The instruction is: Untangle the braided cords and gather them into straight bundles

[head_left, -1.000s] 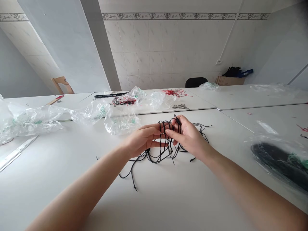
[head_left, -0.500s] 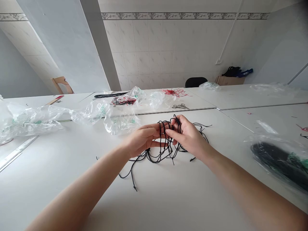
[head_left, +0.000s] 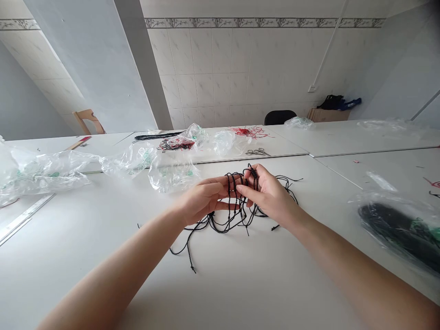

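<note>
Several thin black braided cords hang in loops between my two hands, just above the white table. Loops of them drape over the fingers of my left hand, which point right and carry the cords. My right hand pinches part of the bundle between thumb and fingers, close to the left fingertips. Loose knotted ends lie on the table below and to the right of the hands. Some fingertips are partly hidden by the cords.
Crumpled clear plastic bags lie at the left and centre. Behind are scissors, red cords and black cords. A bag of black cord is at the right. A metal ruler lies at the left.
</note>
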`<state>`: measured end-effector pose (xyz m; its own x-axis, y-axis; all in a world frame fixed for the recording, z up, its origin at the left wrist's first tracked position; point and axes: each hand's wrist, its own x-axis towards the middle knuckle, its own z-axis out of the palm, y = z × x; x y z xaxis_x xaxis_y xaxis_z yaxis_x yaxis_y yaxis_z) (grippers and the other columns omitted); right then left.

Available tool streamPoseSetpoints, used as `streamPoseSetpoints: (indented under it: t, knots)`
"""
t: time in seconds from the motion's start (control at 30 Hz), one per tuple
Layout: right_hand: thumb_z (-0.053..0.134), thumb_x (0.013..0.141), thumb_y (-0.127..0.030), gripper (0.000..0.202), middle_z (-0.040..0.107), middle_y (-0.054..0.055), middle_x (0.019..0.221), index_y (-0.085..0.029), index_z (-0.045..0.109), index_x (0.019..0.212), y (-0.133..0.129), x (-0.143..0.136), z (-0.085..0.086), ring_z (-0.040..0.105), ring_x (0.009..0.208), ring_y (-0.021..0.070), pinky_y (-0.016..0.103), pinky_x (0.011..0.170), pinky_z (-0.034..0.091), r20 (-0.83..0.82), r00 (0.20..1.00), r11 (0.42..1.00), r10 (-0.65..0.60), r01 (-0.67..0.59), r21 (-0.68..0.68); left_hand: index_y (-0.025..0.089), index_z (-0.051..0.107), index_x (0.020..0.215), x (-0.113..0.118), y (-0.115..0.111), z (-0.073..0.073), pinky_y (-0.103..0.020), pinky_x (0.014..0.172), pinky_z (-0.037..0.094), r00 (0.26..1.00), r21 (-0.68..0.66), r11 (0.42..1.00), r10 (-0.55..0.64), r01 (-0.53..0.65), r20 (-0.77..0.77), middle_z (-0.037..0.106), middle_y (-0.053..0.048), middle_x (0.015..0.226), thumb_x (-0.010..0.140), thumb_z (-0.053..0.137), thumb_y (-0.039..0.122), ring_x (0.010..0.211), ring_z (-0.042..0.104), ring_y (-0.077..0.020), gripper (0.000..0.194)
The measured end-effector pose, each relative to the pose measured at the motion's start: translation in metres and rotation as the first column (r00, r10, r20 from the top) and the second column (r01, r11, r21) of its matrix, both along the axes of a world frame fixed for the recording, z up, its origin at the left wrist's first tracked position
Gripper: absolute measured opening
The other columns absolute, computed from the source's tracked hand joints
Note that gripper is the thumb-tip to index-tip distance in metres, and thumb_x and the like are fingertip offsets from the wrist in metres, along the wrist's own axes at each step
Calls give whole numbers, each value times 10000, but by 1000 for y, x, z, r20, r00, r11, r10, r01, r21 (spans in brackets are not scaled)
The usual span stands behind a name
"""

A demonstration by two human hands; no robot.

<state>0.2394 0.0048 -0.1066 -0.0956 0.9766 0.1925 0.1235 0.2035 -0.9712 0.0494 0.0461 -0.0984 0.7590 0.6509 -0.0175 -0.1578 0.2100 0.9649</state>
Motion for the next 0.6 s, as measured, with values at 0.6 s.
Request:
streamPoseSetpoints:
  t: [0.6]
  knots:
    - [675,846,-289,258,496,-9,948,-248,432,921,-1,-2,2,499,770,129,245,561,517,25,1000,1000,4,-4,-6,183,726,1226,0,0,0,-405,930,549,1000,-19,1000,14,-14,4,661,-130,1265,914,467,92,1064,645,-242,416]
